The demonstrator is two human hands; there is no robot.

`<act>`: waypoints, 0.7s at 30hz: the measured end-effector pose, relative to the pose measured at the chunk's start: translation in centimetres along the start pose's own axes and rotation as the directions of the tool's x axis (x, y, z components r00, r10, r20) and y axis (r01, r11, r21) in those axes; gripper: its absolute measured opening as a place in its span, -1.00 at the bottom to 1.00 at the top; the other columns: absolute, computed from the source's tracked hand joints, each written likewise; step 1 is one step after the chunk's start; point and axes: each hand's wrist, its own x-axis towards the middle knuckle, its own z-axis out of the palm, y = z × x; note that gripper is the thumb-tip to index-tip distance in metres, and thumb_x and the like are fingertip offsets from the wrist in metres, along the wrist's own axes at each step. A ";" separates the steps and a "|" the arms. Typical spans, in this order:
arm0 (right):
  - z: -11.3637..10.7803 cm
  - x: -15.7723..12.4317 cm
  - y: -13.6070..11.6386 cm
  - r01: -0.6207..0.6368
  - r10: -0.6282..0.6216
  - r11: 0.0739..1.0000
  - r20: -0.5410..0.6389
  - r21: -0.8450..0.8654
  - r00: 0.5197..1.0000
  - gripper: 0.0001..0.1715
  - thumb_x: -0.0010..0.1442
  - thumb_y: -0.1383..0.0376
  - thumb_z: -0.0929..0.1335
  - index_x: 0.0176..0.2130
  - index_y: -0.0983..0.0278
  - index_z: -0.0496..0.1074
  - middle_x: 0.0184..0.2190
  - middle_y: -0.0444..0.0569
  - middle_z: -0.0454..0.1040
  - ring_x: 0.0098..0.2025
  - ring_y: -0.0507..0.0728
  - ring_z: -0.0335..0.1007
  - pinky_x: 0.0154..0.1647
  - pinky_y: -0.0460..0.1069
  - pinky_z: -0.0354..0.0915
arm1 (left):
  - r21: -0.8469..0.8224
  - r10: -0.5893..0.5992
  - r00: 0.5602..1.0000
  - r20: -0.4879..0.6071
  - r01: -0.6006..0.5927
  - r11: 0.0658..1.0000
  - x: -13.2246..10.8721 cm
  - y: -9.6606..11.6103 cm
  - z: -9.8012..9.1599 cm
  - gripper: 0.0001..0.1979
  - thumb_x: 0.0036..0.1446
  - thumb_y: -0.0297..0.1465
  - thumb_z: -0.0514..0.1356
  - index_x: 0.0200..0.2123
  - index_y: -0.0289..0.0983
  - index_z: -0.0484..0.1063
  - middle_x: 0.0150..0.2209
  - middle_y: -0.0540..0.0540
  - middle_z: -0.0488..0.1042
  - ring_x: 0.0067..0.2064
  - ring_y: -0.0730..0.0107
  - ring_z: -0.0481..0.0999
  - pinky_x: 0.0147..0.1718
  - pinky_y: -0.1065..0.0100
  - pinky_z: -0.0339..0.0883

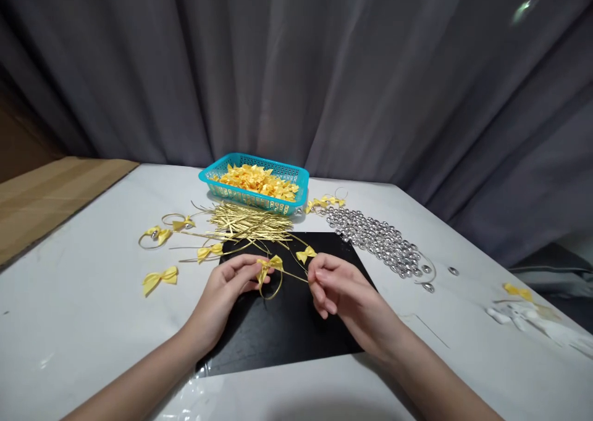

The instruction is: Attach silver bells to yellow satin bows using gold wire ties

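Fingers [244,262] of our left hand [228,285] pinch one yellow bow [270,265], our right hand [341,284] grips the looped gold tie [294,276], both above the black mat [282,334]; we judge the bow light, soft, crushable, best taken at its centre, the tie springy.
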 end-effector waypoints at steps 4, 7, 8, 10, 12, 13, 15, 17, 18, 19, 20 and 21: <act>0.1 0.5 0.8 0.012 -0.041 0.972 -0.119 -0.234 0.992 -0.62 0.03 0.04 0.40 -0.45 0.31 0.34 -0.65 -0.26 0.10 -0.64 -0.08 -0.05 -0.65 -0.15 -0.02 | 0.066 -0.002 1.000 -0.013 0.003 0.998 -0.3 0.1 0.1 -0.85 -0.07 -0.37 0.33 -0.38 -0.29 0.54 -0.42 -0.04 0.56 -0.37 0.45 0.47 -0.34 0.48 0.29; 0.8 0.9 1.6 -0.013 -0.032 0.954 -0.144 -0.300 0.989 -0.62 -0.15 0.16 0.52 -0.40 0.32 0.39 -0.66 -0.30 0.03 -0.61 -0.09 -0.08 -0.63 -0.15 -0.10 | 0.104 -0.029 0.999 0.032 0.026 0.994 -0.5 0.3 0.1 -0.85 -0.12 -0.38 0.35 -0.42 -0.30 0.52 -0.51 -0.01 0.53 -0.45 0.48 0.43 -0.40 0.49 0.28; 1.1 0.9 1.8 -0.026 -0.020 0.946 -0.137 -0.323 0.990 -0.64 -0.17 0.18 0.52 -0.42 0.33 0.40 -0.68 -0.31 0.01 -0.61 -0.09 -0.10 -0.62 -0.15 -0.12 | 0.115 -0.035 0.998 0.049 0.029 0.993 -0.6 0.4 0.1 -0.85 -0.10 -0.36 0.34 -0.43 -0.30 0.51 -0.52 -0.01 0.52 -0.47 0.49 0.42 -0.41 0.48 0.28; 1.4 0.8 1.9 -0.044 0.000 0.937 -0.126 -0.346 0.992 -0.68 -0.12 0.17 0.50 -0.47 0.34 0.41 -0.70 -0.30 0.02 -0.63 -0.10 -0.10 -0.63 -0.14 -0.13 | 0.142 -0.019 0.998 0.052 0.011 0.990 -0.8 0.4 0.1 -0.84 -0.04 -0.31 0.30 -0.44 -0.29 0.49 -0.50 -0.01 0.51 -0.45 0.48 0.41 -0.42 0.48 0.28; 1.5 0.7 1.9 -0.055 0.013 0.943 -0.129 -0.328 0.992 -0.66 -0.03 0.11 0.44 -0.49 0.34 0.40 -0.70 -0.28 0.07 -0.66 -0.10 -0.06 -0.65 -0.14 -0.12 | 0.180 0.027 1.000 0.012 -0.029 0.983 -1.0 0.4 0.1 -0.83 -0.01 -0.29 0.28 -0.44 -0.28 0.48 -0.46 -0.01 0.48 -0.41 0.46 0.41 -0.41 0.48 0.28; 1.5 0.7 1.9 -0.061 0.019 0.947 -0.136 -0.314 0.990 -0.65 -0.01 0.09 0.43 -0.49 0.34 0.40 -0.69 -0.27 0.09 -0.67 -0.10 -0.04 -0.66 -0.14 -0.11 | 0.202 0.046 0.999 -0.011 -0.043 0.979 -1.0 0.4 0.1 -0.83 0.00 -0.28 0.27 -0.44 -0.28 0.48 -0.44 -0.01 0.47 -0.40 0.46 0.40 -0.40 0.48 0.29; 1.3 0.7 1.9 -0.068 0.022 0.955 -0.157 -0.290 0.987 -0.64 -0.01 0.08 0.42 -0.47 0.34 0.40 -0.69 -0.26 0.11 -0.70 -0.11 -0.03 -0.69 -0.14 -0.10 | 0.227 0.052 0.998 -0.038 -0.042 0.973 -1.1 0.4 0.2 -0.82 -0.02 -0.27 0.28 -0.43 -0.28 0.48 -0.43 -0.01 0.46 -0.40 0.45 0.40 -0.39 0.47 0.29; 1.0 0.7 1.9 -0.055 0.003 0.963 -0.194 -0.263 0.981 -0.66 -0.01 0.11 0.43 -0.40 0.35 0.42 -0.68 -0.27 0.12 -0.70 -0.11 -0.01 -0.70 -0.15 -0.08 | 0.222 0.033 0.998 -0.049 -0.021 0.975 -1.1 0.4 0.2 -0.81 -0.04 -0.26 0.29 -0.44 -0.28 0.48 -0.43 -0.01 0.47 -0.39 0.44 0.41 -0.38 0.45 0.31; 0.9 0.6 1.9 -0.037 -0.018 0.968 -0.218 -0.248 0.976 -0.67 -0.01 0.12 0.43 -0.36 0.34 0.43 -0.65 -0.26 0.15 -0.69 -0.11 0.02 -0.69 -0.16 -0.04 | 0.214 0.026 0.998 -0.056 -0.014 0.977 -1.0 0.4 0.2 -0.80 -0.04 -0.25 0.29 -0.44 -0.28 0.48 -0.43 -0.01 0.47 -0.39 0.44 0.42 -0.37 0.45 0.32; 0.8 0.5 1.9 -0.014 -0.044 0.972 -0.243 -0.233 0.969 -0.68 0.01 0.13 0.42 -0.32 0.33 0.42 -0.62 -0.25 0.18 -0.67 -0.10 0.07 -0.67 -0.16 0.02 | 0.210 0.022 0.998 -0.064 -0.008 0.978 -1.0 0.4 0.3 -0.80 -0.05 -0.25 0.30 -0.44 -0.28 0.48 -0.43 -0.01 0.47 -0.39 0.44 0.42 -0.36 0.45 0.32; 0.7 0.4 1.8 0.012 -0.072 0.976 -0.267 -0.218 0.961 -0.70 0.04 0.14 0.40 -0.30 0.32 0.42 -0.59 -0.23 0.20 -0.64 -0.09 0.12 -0.63 -0.16 0.09 | 0.208 0.021 0.997 -0.069 -0.006 0.978 -1.0 0.4 0.2 -0.80 -0.05 -0.26 0.30 -0.44 -0.28 0.48 -0.44 0.00 0.47 -0.39 0.44 0.42 -0.36 0.45 0.32; 0.7 0.3 1.8 0.036 -0.095 0.978 -0.287 -0.203 0.953 -0.72 0.08 0.13 0.38 -0.31 0.31 0.41 -0.56 -0.21 0.22 -0.60 -0.09 0.16 -0.57 -0.15 0.16 | 0.209 0.020 0.997 -0.068 -0.005 0.978 -1.0 0.3 0.2 -0.80 -0.06 -0.26 0.31 -0.44 -0.28 0.48 -0.45 0.00 0.46 -0.40 0.45 0.42 -0.36 0.45 0.32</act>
